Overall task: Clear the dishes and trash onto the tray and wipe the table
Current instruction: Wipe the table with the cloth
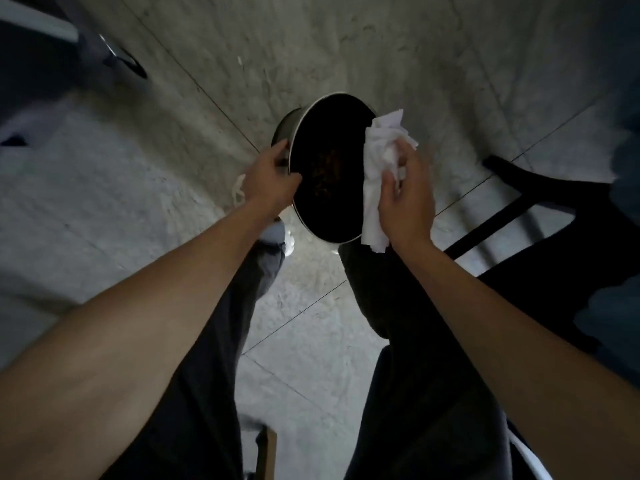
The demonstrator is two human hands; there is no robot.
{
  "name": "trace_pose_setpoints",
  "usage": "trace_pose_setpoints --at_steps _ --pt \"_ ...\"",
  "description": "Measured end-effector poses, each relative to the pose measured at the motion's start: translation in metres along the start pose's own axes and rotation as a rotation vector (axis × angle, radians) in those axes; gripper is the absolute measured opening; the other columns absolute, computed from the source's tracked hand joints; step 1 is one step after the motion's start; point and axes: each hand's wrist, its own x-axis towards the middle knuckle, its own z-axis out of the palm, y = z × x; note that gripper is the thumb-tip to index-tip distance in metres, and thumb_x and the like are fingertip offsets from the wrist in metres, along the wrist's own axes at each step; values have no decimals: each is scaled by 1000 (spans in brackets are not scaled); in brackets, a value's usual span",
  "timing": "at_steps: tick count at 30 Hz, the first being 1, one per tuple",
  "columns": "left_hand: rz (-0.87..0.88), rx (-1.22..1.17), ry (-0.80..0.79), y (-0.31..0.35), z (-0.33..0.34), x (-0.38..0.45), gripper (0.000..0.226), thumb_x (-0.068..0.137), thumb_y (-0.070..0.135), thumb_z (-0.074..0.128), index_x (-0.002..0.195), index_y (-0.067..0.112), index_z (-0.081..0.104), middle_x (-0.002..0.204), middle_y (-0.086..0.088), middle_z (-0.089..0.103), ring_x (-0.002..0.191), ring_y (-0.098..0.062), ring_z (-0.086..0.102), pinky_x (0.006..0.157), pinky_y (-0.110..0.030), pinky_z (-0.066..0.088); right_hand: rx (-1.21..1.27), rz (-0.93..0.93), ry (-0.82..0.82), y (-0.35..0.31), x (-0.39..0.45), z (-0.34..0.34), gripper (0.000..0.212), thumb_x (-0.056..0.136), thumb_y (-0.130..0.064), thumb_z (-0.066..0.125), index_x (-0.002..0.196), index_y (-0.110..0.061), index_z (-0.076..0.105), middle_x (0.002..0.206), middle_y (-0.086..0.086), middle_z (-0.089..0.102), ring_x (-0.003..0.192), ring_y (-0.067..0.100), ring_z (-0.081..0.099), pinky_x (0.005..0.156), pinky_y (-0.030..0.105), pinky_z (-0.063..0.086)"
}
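Centre of frame, a bit above mid: round dark container w/ pale metal rim, tilted so its open mouth faces the camera; inside is dark w/ brownish specks, can't tell what. Left hand grips its left rim, fingers curled over the outer wall, thumb on the near edge. Right hand at the container's right edge, fingers curled round a crumpled white paper towel; towel lies against the right rim and hangs down past the lower edge. Both bare forearms run up from the bottom corners. Below: dark trousers, one light shoe just under the left wrist. Grey tiled floor fills the rest. Dark chair at right, touching nothing held. Upper left: dark blurred shape, unclear.
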Motion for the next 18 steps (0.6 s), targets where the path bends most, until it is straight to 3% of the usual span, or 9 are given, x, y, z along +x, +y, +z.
trace_pose_setpoints --at_steps 3,6,9,13,18 --pt "-1 8 -15 -28 9 24 70 69 33 64 139 39 57 124 8 69 103 -20 71 88 -46 60 -15 28 -16 20 2 25 34 104 -24 51 138 -23 52 135 -9 59 109 6 61 89 36 55" --pt "-13 27 -4 -44 12 39 72 71 34 65 142 37 55 125 8 70 111 -13 68 97 -38 55 -46 32 -32 35 2 40 30 103 -25 53 132 -21 54 129 -9 61 106 8 62 89 41 56" --pt "-42 7 6 -53 11 56 66 72 25 67 136 40 61 115 11 73 106 -8 68 93 -32 56 -44 25 -54 41 4 48 28 103 -26 54 130 -20 54 126 -9 62 102 9 63 85 36 56" --pt "-89 -64 -42 -68 11 74 70 63 26 63 128 51 60 110 15 73 102 -17 72 85 -48 61 -19 9 -87 39 8 51 28 103 -23 57 131 -19 54 127 -8 62 100 6 63 76 16 48" --pt "-163 -84 -104 -68 12 80 65 62 27 60 120 57 63 107 5 75 101 -25 73 90 -49 60 41 -43 -94 17 1 42 27 101 -19 58 127 -18 54 124 -5 64 99 11 65 79 27 54"
